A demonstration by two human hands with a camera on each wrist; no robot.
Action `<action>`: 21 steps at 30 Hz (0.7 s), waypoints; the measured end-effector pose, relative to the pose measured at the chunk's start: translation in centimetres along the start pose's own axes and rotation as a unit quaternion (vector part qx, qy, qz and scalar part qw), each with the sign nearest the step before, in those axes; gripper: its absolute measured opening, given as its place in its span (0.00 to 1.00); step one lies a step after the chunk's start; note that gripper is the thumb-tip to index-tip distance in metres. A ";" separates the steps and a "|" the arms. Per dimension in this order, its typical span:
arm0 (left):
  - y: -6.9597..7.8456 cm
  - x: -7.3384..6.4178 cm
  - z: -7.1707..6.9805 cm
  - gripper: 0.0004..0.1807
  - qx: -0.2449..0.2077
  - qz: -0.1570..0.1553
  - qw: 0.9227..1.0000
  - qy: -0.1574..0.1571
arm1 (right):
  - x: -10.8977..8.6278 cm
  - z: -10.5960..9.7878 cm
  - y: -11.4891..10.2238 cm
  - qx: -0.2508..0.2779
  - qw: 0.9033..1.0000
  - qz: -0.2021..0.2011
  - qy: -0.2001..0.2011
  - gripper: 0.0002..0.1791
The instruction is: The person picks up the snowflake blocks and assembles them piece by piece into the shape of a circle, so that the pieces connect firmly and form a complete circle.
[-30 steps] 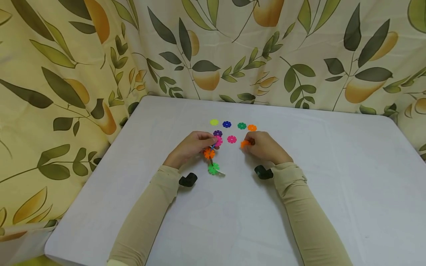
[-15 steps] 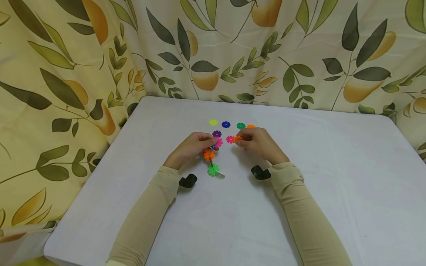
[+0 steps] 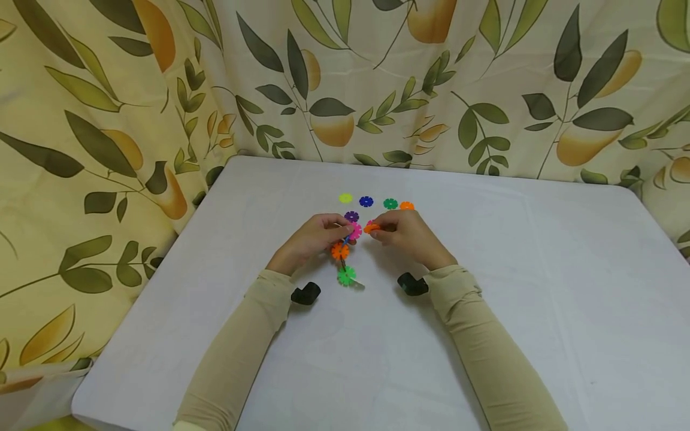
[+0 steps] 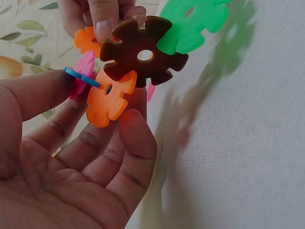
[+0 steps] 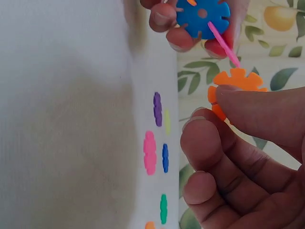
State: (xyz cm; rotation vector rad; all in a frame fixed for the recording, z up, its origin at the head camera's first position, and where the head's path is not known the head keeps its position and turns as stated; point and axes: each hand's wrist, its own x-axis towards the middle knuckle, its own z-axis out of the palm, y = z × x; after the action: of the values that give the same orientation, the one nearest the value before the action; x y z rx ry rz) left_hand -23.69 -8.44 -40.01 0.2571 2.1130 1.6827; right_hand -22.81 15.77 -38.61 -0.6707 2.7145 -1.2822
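Observation:
My left hand (image 3: 318, 234) holds a chain of notched plastic snowflake discs, pinching near its pink disc (image 4: 86, 64) and blue disc (image 5: 198, 21). From there the chain runs through an orange disc (image 4: 106, 107), a brown disc (image 4: 125, 64) and a green disc (image 4: 193, 21). A pale disc (image 3: 358, 285) shows at its lower end in the head view. My right hand (image 3: 409, 234) pinches a loose orange disc (image 5: 240, 80) between thumb and forefinger. In the right wrist view, that disc's edge is right at the pink disc's rim.
Behind the hands on the white table (image 3: 539, 287) lie flat discs: yellow (image 3: 345, 198), dark blue (image 3: 366, 202), green (image 3: 390, 204), orange (image 3: 406, 205), purple (image 3: 351, 216) and pink (image 5: 149, 152). A leaf-patterned curtain (image 3: 377, 78) hangs along the table's back and left.
My right hand has moved left with the orange disc, up to the pink end of the chain. The left hand has stayed nearly still, holding the chain.

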 end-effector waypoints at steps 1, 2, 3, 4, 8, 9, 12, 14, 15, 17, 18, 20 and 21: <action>0.0 0.0 0.0 0.12 0.001 0.004 1.000 0.000 | 0.0 0.1 0.0 -0.004 1.000 -0.007 0.001 0.08; 0.0 -0.1 0.0 0.11 0.001 0.007 1.000 -0.001 | 0.1 0.2 -0.1 -0.008 1.000 -0.013 0.004 0.08; 0.1 -0.1 0.1 0.11 0.001 0.010 1.000 -0.002 | 0.1 0.2 -0.1 -0.013 1.000 -0.020 0.006 0.07; 0.1 -0.2 0.1 0.11 0.000 0.013 1.000 -0.002 | 0.1 0.3 -0.1 -0.017 1.000 -0.025 0.008 0.07; 0.1 -0.2 0.1 0.10 -0.004 0.019 1.000 -0.005 | 0.1 0.5 -0.2 -0.029 0.999 -0.042 0.012 0.06; 0.1 -0.2 0.1 0.10 -0.004 0.020 1.000 -0.005 | 0.1 0.5 -0.2 -0.031 0.998 -0.045 0.012 0.06; 0.1 -0.2 0.1 0.09 -0.004 0.020 1.000 -0.005 | 0.1 0.6 -0.2 -0.034 0.998 -0.054 0.009 0.05; 0.1 -0.2 0.1 0.09 -0.003 0.019 1.000 -0.004 | 0.2 0.6 -0.3 -0.037 0.997 -0.061 0.008 0.05; 0.1 -0.2 0.1 0.09 0.000 0.019 1.000 -0.002 | 0.2 0.7 -0.3 -0.039 0.997 -0.064 0.008 0.06; 0.1 -0.3 0.2 0.09 0.003 0.020 1.000 -0.001 | 0.2 0.7 -0.3 -0.047 0.996 -0.073 0.008 0.06; 0.1 -0.3 0.2 0.09 0.005 0.021 1.000 -0.001 | 0.2 0.7 -0.4 -0.052 0.996 -0.076 0.009 0.06; 0.0 -0.2 0.3 0.09 0.006 0.023 1.000 -0.001 | 0.2 0.8 -0.6 -0.062 0.995 -0.083 0.008 0.07; 0.0 -0.2 0.3 0.10 0.007 0.025 1.000 -0.001 | 0.1 0.8 -0.7 -0.070 0.994 -0.087 0.008 0.07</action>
State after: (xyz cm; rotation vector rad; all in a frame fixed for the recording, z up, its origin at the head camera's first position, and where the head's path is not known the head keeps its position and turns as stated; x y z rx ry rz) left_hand -23.34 -8.24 -40.03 0.3188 2.1334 1.6960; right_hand -22.51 14.76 -38.62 -0.9352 2.8337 -1.1386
